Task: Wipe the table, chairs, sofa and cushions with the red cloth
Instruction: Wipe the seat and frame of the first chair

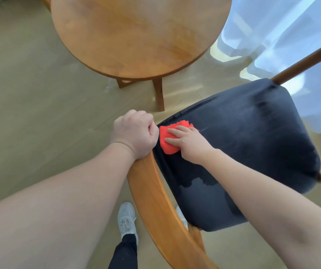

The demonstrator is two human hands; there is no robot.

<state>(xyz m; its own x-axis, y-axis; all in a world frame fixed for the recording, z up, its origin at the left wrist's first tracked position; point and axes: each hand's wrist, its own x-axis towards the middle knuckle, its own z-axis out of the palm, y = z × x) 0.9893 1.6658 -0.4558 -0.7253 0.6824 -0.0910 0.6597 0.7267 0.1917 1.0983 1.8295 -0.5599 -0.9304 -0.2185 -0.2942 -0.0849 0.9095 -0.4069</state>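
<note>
The red cloth [167, 139] is pressed under the flat right hand [191, 145] at the chair seat's [249, 144] corner beside the left hand [134, 133], by which the wooden chair rail [152, 193] is gripped; the chair is judged mid-wipe, the rest untold.

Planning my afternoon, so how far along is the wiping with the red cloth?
In hand: the right hand presses the red cloth on the chair seat while the left hand grips the chair back. Streaks across the seat suggest part is wiped. The table shows no sign either way; sofa and cushions are out of view.
</note>
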